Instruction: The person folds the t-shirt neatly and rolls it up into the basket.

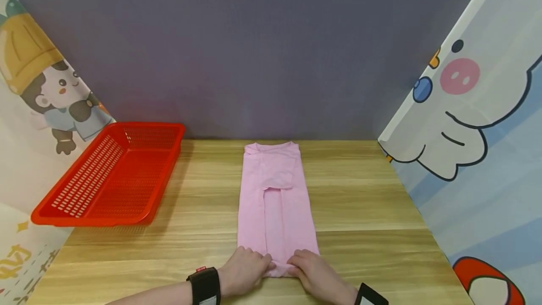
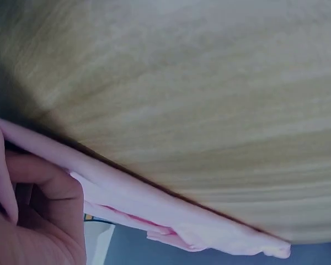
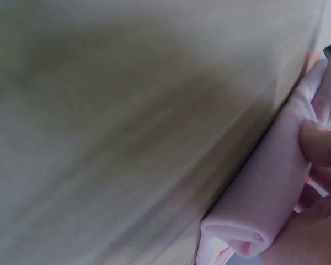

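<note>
My left grip [image 1: 244,272] and right grip [image 1: 318,274] pinch the near end of the shirt [image 1: 275,215], probably to roll it, so next I should roll evenly.

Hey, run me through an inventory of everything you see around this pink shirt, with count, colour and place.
Folded short-sleeved shirt: one, pink, centre of the table
Perforated basket: one, red, left on the table
Wood-grain table: one, light brown, under both
Back panel: one, dark grey, behind the table
Left cartoon-printed panel: one, mostly white, left side
Right cartoon-printed panel: one, white and blue, right side
Wristbands: two, black, one per wrist
Left hand: one, bare, its grip on the shirt's near edge
Right hand: one, bare, its grip further right on that edge
</note>
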The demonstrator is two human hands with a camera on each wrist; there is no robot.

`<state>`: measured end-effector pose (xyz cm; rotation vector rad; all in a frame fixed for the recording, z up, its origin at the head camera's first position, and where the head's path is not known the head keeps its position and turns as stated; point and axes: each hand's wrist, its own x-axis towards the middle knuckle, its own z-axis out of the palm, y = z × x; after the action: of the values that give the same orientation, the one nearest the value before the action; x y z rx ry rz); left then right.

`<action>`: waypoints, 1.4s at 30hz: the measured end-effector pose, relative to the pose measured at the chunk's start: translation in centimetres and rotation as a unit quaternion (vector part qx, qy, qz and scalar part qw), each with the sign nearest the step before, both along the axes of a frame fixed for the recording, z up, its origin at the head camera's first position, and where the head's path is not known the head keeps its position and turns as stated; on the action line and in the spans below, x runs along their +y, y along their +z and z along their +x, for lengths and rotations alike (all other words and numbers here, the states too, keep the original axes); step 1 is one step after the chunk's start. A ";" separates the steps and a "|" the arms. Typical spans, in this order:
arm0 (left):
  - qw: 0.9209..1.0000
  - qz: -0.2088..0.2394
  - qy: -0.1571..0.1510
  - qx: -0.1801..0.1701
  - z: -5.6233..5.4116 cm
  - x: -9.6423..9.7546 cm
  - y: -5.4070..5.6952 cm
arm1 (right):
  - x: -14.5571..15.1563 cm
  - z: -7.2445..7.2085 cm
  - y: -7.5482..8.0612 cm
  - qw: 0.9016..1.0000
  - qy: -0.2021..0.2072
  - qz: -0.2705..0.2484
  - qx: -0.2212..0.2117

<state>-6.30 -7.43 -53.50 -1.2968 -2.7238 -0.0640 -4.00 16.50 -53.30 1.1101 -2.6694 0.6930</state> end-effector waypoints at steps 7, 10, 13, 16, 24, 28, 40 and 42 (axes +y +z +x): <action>0.995 -0.008 -0.020 0.096 0.3 -0.2 -0.4 | 0.2 -1.4 1.6 0.987 0.020 0.021 -0.156; 0.993 -0.008 -0.014 0.115 0.4 -0.2 -0.5 | 0.2 -1.6 2.2 0.978 0.008 0.028 -0.207; 0.995 -0.018 0.005 0.094 0.4 0.1 -0.5 | 0.0 -1.7 2.6 0.973 0.001 0.029 -0.229; 0.998 -0.030 0.031 0.048 0.3 0.3 -0.2 | -0.2 -1.5 2.6 0.973 -0.008 0.023 -0.231; 0.999 0.004 0.039 -0.028 -0.6 0.2 -0.2 | -0.1 0.1 0.9 0.998 -0.025 0.040 -0.033; 0.998 0.017 0.035 -0.040 -0.9 0.1 -0.2 | 0.1 0.3 0.6 0.998 -0.014 0.056 0.040; 0.995 0.025 -0.051 0.081 -0.9 -1.0 -0.5 | 0.3 -0.9 0.3 0.993 0.008 -0.091 -0.074; 0.991 0.018 -0.074 0.106 -0.8 -1.3 -0.5 | 0.4 -1.2 0.5 0.988 0.010 -0.100 -0.118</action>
<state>-7.11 -8.69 -53.97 -1.4068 -2.4376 0.0097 -5.18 16.87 -52.76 1.0633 -2.7014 1.1323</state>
